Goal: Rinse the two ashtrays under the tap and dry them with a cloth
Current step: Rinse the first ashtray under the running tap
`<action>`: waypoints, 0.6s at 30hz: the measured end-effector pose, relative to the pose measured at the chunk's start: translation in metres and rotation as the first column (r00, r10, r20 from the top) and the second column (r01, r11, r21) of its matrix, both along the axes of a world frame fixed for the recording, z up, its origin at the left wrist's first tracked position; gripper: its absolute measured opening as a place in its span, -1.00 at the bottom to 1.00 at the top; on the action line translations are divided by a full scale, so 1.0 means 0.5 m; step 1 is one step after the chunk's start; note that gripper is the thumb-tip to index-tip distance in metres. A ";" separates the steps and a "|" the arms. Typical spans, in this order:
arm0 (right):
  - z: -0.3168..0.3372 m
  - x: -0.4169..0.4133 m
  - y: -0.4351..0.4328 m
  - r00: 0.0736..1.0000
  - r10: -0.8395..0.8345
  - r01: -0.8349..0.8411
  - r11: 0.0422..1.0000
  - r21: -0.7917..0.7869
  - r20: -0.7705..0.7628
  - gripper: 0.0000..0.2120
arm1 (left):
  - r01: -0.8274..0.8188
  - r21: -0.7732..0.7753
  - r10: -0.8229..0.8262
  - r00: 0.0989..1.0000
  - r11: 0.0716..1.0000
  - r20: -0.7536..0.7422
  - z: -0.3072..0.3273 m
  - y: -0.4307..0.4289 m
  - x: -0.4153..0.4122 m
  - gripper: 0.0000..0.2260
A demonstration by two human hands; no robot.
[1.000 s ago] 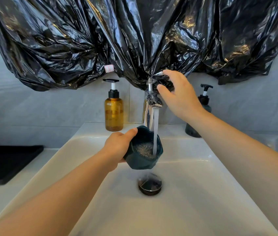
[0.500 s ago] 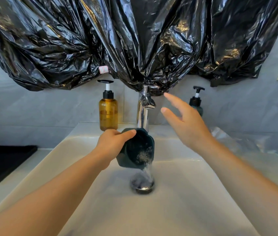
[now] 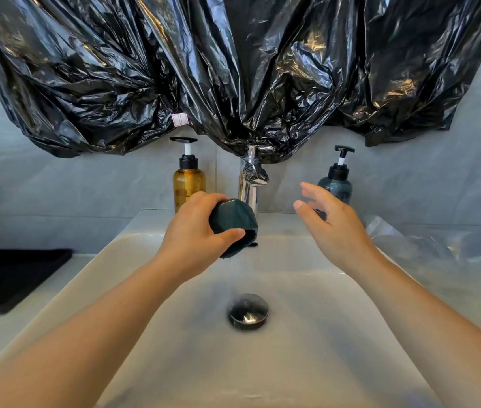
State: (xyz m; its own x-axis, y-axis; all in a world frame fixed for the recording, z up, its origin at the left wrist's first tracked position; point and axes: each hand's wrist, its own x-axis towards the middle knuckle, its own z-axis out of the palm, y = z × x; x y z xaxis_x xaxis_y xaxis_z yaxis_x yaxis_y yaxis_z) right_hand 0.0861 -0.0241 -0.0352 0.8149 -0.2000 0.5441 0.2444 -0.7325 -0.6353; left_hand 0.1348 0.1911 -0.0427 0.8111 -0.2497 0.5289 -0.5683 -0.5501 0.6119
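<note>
- The dark teal, faceted ashtray [image 3: 234, 219] is held in the air over the back part of the sink [image 3: 336, 343], just in front of the tap [image 3: 251, 184] and below its spout.
- It is turned over: the base faces up and towards the camera, and the mouth points down and away, into the basin. It is a squat piece with no clear long side; its base-to-mouth line slants steeply downward.
- A thin, blurred stream of water falls from its lower rim towards the dark drain plug [image 3: 248, 312].
- The left hand [image 3: 195, 237] grips it, fingers curled over the upper side and the thumb pressed along the lower edge.
- The right hand [image 3: 330, 228] hovers to the right of the ashtray, apart from it, fingers straight and slightly spread, holding nothing.
- An amber pump bottle [image 3: 188, 184] stands left of the tap, and a dark teal pump bottle [image 3: 337, 184] stands to the right, partly behind the right hand.
- Crumpled black plastic sheeting [image 3: 233, 69] hangs over the wall above, and its lowest fold reaches the top of the tap.
- A black mat [image 3: 6, 278] lies on the counter at far left.
</note>
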 end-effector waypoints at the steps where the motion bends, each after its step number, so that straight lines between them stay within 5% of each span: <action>1: -0.001 0.001 0.001 1.000 0.002 -0.002 1.000 -0.005 -0.003 -0.55 | -0.009 0.026 0.008 0.999 1.000 0.033 0.000 0.001 0.000 -0.54; 10: -0.008 0.007 -0.004 0.999 -0.004 0.003 1.000 -0.025 -0.040 -0.55 | -0.015 0.030 0.013 0.997 0.999 0.072 -0.004 -0.001 0.002 -0.54; 18: -0.012 0.012 -0.019 0.996 -0.002 0.002 1.000 0.008 -0.085 -0.72 | -0.093 -0.356 -0.043 0.934 0.930 -0.355 -0.004 -0.002 -0.005 -0.71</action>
State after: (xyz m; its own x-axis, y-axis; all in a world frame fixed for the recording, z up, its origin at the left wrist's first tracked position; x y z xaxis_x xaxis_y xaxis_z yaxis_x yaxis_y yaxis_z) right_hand 0.0920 -0.0336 -0.0411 0.8577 -0.2060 0.4711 0.1878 -0.7274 -0.6600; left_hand 0.1324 0.1899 -0.0447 0.9634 -0.0736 0.2576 -0.2680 -0.2635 0.9267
